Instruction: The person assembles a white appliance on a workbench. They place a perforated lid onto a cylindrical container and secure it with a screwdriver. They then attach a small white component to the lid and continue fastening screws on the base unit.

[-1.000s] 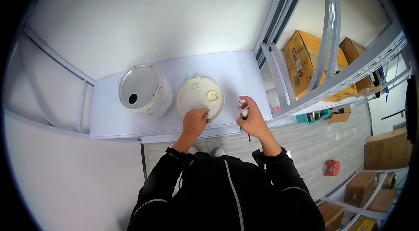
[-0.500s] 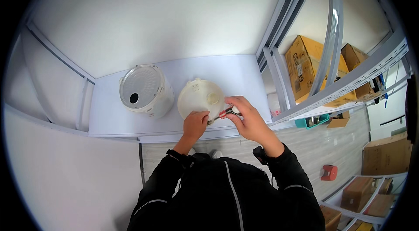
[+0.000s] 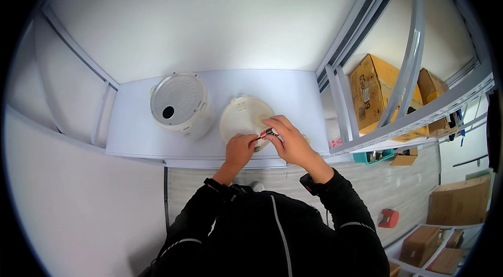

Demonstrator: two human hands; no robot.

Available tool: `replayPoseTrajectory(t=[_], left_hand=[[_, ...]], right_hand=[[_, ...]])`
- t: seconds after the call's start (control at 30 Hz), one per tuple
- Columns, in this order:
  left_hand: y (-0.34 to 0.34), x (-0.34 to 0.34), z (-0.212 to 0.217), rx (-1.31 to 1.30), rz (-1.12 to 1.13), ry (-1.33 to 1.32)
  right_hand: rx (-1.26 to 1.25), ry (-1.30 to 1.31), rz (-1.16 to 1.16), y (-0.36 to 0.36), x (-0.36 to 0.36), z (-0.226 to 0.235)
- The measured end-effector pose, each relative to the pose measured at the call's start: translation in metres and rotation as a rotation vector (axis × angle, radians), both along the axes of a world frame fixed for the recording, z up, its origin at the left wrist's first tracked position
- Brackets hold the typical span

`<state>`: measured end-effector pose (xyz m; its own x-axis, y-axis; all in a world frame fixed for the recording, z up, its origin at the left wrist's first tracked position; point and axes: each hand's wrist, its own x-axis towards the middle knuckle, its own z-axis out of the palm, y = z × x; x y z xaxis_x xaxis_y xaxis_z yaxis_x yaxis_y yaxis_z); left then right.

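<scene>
- Overhead, looking down on a pale worktop (image 3: 136, 130) set between white walls, with both forearms in black sleeves reaching in from its near edge.
- Toward the left of the worktop, well clear of both hands: a white appliance body (image 3: 181, 103), round, its perforated underside facing up with one dark hole in it.
- Just right of that, near the middle of the near edge: a cream round cover (image 3: 245, 119) lying flat, apart from the body, so seemingly not yet fitted.
- Over the cover's near rim: left hand (image 3: 240, 150), fingers curled and pinched on the near end of a small dark tool with a red band (image 3: 267, 133).
- Beside it, touching the same tool: right hand (image 3: 289, 138), fingers closed round the far end; whether the tip meets the cover cannot be told.
- Judged from this: work on the cover under way, with the two parts separate and joining left to do.
- Farther right, beyond the worktop's right edge: grey shelving rails (image 3: 367, 93) and brown cardboard boxes (image 3: 374, 91).
</scene>
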<state>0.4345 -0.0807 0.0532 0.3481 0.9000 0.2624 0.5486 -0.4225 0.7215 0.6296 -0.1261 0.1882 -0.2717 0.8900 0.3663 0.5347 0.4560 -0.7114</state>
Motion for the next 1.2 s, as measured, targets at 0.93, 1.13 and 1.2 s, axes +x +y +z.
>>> replayPoseTrajectory(t=[0.93, 1.13, 1.2], left_hand=[[0.001, 0.002, 0.003, 0.060, -0.060, 0.059], [0.002, 0.001, -0.005, 0.062, -0.072, 0.081], [0.003, 0.002, -0.007, 0.039, -0.080, 0.097]], right_hand=[[0.155, -0.232, -0.120, 0.020, -0.006, 0.005], [0.216, -0.452, -0.130, 0.022, -0.006, 0.004], [0.170, -0.448, -0.128, 0.018, -0.010, 0.012]])
